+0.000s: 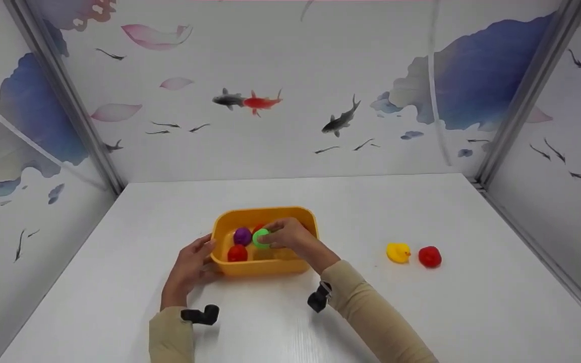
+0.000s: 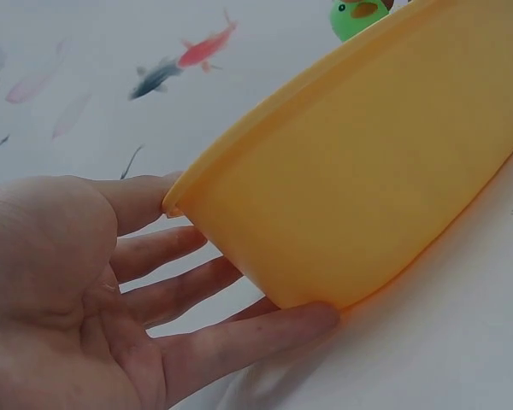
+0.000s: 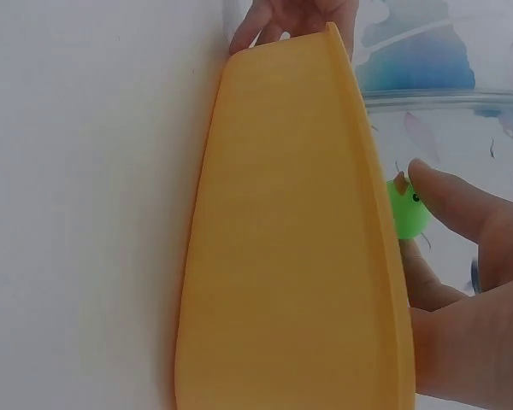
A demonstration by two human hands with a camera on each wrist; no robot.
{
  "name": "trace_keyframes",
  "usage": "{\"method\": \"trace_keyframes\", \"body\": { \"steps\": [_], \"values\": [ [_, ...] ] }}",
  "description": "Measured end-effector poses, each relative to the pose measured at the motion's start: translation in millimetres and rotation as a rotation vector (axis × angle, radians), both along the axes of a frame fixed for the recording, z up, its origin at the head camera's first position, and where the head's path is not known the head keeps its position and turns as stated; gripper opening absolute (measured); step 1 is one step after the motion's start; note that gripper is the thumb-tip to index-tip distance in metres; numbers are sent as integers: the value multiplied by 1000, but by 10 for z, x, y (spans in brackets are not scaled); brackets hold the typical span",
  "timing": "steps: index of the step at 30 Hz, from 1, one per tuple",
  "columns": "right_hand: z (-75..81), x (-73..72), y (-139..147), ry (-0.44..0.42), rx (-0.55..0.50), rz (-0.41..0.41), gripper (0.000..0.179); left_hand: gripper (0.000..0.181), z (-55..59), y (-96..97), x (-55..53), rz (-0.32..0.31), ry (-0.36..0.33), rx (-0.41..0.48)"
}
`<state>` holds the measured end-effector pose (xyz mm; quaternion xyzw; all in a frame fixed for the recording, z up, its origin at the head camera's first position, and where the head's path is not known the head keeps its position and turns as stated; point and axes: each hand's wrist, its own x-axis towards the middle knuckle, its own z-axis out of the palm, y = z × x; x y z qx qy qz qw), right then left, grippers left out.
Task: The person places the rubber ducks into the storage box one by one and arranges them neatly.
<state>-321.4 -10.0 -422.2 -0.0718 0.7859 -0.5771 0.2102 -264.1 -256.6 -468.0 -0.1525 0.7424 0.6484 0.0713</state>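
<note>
The right hand (image 1: 290, 235) pinches a green toy duck (image 1: 260, 238) between thumb and fingers, over the inside of a yellow-orange plastic bin (image 1: 270, 268). In the right wrist view the duck's eye and orange beak show above the bin's rim. Against the bin's left end rests the left hand (image 2: 145, 273), its fairly straight fingers touching the rim and the outer wall. Inside the bin are a purple toy (image 1: 242, 236) and a red toy (image 1: 237, 253). Another red toy (image 1: 258, 229) is partly hidden behind the green duck.
On the white table (image 1: 351, 312), right of the bin, a yellow toy duck (image 1: 398, 252) lies beside a red toy (image 1: 429, 256). Printed panels with fish and petals stand at the back (image 1: 290, 151) and on both sides.
</note>
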Motion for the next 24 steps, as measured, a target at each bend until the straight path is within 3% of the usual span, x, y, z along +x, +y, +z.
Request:
{"method": "trace_keyframes", "body": {
  "steps": [10, 24],
  "values": [
    [-116, -44, -103, -11, 70, -36, 27, 56, 2, -9, 8, -12, 34, 25],
    [-96, 61, -170, 25, 159, -56, 17, 57, -3, -9, 4, 0, 15, 47]
  ]
}}
